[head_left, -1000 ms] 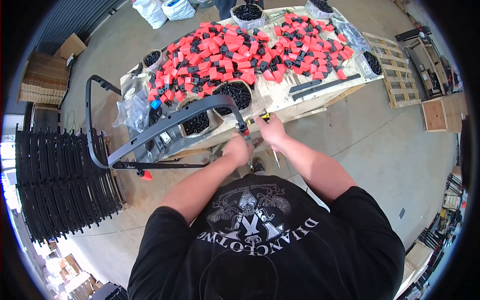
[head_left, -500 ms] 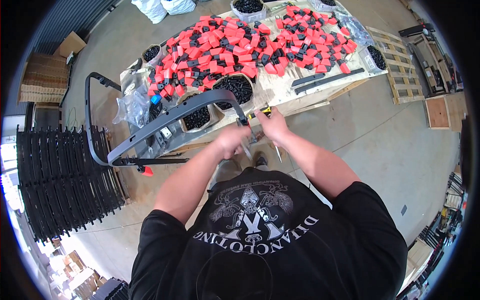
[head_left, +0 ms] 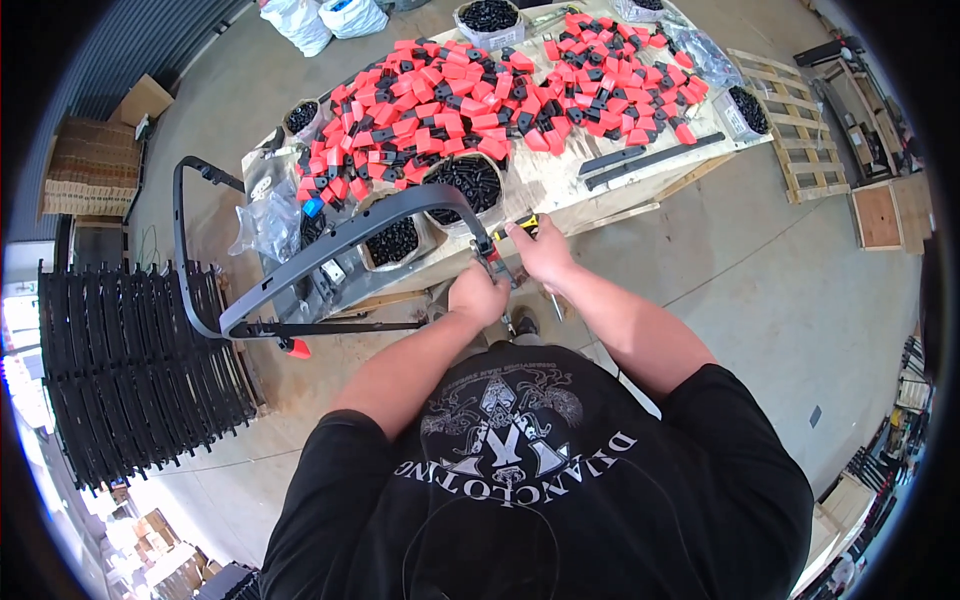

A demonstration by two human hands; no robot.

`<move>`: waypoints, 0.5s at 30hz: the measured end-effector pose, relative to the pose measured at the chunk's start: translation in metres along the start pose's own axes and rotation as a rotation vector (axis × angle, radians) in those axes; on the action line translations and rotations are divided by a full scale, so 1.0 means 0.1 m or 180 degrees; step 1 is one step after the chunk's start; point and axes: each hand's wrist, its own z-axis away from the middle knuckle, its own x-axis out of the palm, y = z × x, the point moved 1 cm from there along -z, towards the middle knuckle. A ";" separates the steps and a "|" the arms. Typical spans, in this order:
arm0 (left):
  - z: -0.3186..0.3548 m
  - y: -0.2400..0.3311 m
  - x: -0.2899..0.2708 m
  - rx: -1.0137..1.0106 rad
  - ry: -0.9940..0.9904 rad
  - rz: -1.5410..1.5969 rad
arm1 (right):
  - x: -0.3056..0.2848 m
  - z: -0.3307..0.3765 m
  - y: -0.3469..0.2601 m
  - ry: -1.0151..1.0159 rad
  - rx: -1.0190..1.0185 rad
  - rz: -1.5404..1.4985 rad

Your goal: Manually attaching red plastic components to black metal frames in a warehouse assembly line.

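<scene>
A curved dark grey tubular frame (head_left: 340,238) spans the near edge of the worktable, and its right end comes down between my hands. At that end sits a small metal fitting (head_left: 494,258) with a bit of red. My left hand (head_left: 479,294) is closed just below the fitting; what its fingers grip is hidden. Closed in my right hand (head_left: 543,256) is a screwdriver (head_left: 518,229) with a yellow-and-black handle. Its metal shaft shows below the hand. The handle's end lies close beside the frame's end.
Red-and-black plastic pieces (head_left: 440,95) lie heaped over the worktable (head_left: 560,205). Bags of black parts (head_left: 466,188) stand along its near edge. Two black bars (head_left: 655,160) rest at the right. Racked black frames (head_left: 140,370) stand at the left, a wooden pallet (head_left: 790,130) beyond the table's right end.
My left hand, blurred earlier, now looks still and has shifted slightly right and down. A slanted metal piece beside it has swung downward. The right hand keeps the screwdriver almost in place.
</scene>
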 end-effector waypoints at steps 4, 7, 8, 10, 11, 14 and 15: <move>-0.10 0.18 -0.44 -0.0058 -0.0764 -0.0151 | -0.03 -0.04 0.01 0.0012 -0.0041 -0.0018; 0.04 0.17 -0.61 -0.1192 -0.1797 0.1021 | 0.06 0.05 0.12 -0.0039 -0.0150 -0.0079; 0.08 0.06 -0.44 -0.0503 -0.1006 0.0627 | 0.06 0.05 0.12 -0.0125 -0.0112 -0.0123; 0.02 -0.12 -0.13 0.0038 -0.0143 0.0003 | 0.09 -0.01 0.20 -0.0469 0.0069 -0.0716; -0.01 -0.08 -0.06 0.0065 -0.0168 -0.0006 | 0.10 -0.10 0.49 -0.0433 0.0081 -0.0724; 0.00 0.02 -0.01 0.0103 -0.0041 -0.0256 | 0.12 -0.15 1.05 -0.1037 -0.0128 -0.0664; -0.01 0.05 -0.03 0.0067 -0.0169 -0.0361 | 0.14 -0.13 1.16 -0.1018 -0.0100 -0.0667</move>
